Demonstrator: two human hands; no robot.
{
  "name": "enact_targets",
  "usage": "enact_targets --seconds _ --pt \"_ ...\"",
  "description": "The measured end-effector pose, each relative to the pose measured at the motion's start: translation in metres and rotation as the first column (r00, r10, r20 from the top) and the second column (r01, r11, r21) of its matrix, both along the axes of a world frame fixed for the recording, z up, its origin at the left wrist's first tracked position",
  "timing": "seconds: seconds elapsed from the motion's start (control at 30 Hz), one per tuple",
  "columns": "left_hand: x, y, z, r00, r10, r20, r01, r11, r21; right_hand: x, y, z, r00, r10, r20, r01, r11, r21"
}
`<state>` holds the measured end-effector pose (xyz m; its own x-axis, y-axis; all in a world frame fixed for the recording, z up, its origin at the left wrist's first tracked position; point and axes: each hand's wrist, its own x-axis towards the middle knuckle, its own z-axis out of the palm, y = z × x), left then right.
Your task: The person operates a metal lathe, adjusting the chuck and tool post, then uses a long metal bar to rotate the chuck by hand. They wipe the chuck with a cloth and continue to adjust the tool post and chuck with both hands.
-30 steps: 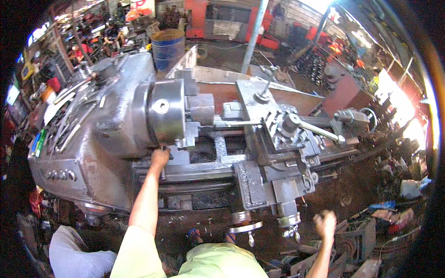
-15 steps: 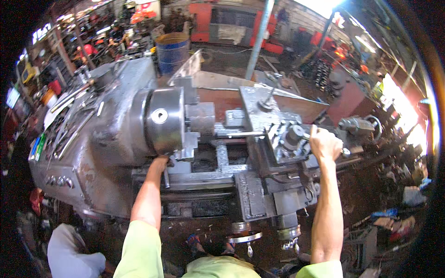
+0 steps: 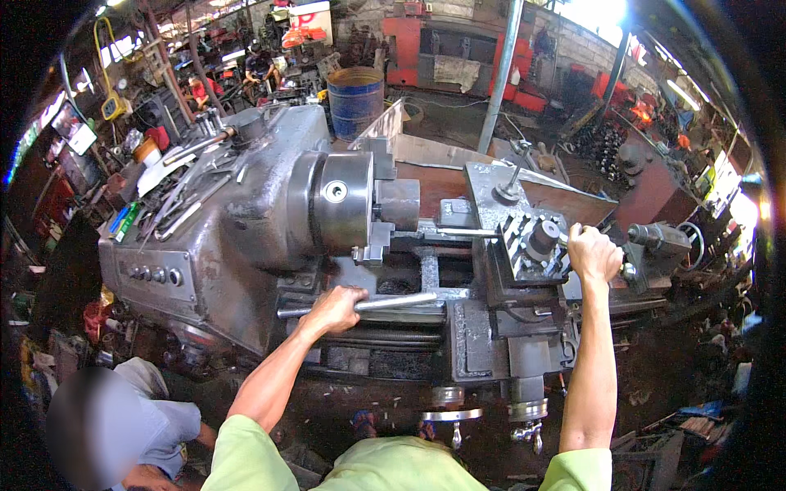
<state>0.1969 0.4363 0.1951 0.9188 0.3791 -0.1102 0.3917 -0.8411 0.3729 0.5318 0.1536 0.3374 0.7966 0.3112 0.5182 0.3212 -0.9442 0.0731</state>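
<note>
My left hand point(image 3: 337, 308) is closed around a plain metal bar point(image 3: 401, 302), held roughly level over the front bed rail of a metal lathe. Just behind it is the lathe chuck point(image 3: 348, 200), its jaws around a grey cylindrical workpiece point(image 3: 399, 204). My right hand point(image 3: 595, 254) is closed at the right side of the tool post point(image 3: 542, 239), on its lever handle, most of which the fingers hide. A thin boring bar point(image 3: 468, 233) points from the tool post toward the workpiece.
Loose tools point(image 3: 192, 204) lie on the headstock point(image 3: 237, 188). Handwheels point(image 3: 453, 416) stick out below the carriage. At the right stands the tailstock point(image 3: 659, 237). A blue drum point(image 3: 354, 102) is behind the lathe. A person in grey point(image 3: 164, 409) is low at the left.
My left hand has come up and right from below the chuck, and the bar now lies level in it. My right hand stays at the tool post. The whole view has shifted.
</note>
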Motion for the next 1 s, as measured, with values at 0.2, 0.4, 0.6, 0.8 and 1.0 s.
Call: enact_targets --seconds 0.2,0.4,0.6,0.8,1.0 --pt "-0.037 -0.026 0.123 0.871 -0.036 0.489 -0.015 0.995 0.1 -0.003 -0.005 0.002 1.0 0.025 0.007 -0.025 0.999 0.021" --pt "-0.008 0.006 0.198 0.717 0.174 0.675 -0.376 0.912 0.163 -0.001 -0.009 -0.002 0.997 0.068 0.042 -0.068 0.998 0.015" --pt "0.01 0.026 0.21 0.76 0.244 0.602 -0.424 0.889 0.175 0.0 -0.01 -0.004 0.995 0.083 0.048 -0.084 0.996 0.017" --pt "0.023 0.046 0.224 0.91 0.04 0.412 -0.242 0.859 0.451 0.0 -0.01 -0.005 0.993 0.095 0.065 -0.097 0.995 0.022" --pt "0.033 0.03 0.222 0.867 0.328 0.375 -0.485 0.732 0.479 -0.002 -0.008 -0.004 0.993 0.055 0.105 -0.055 0.998 0.004"
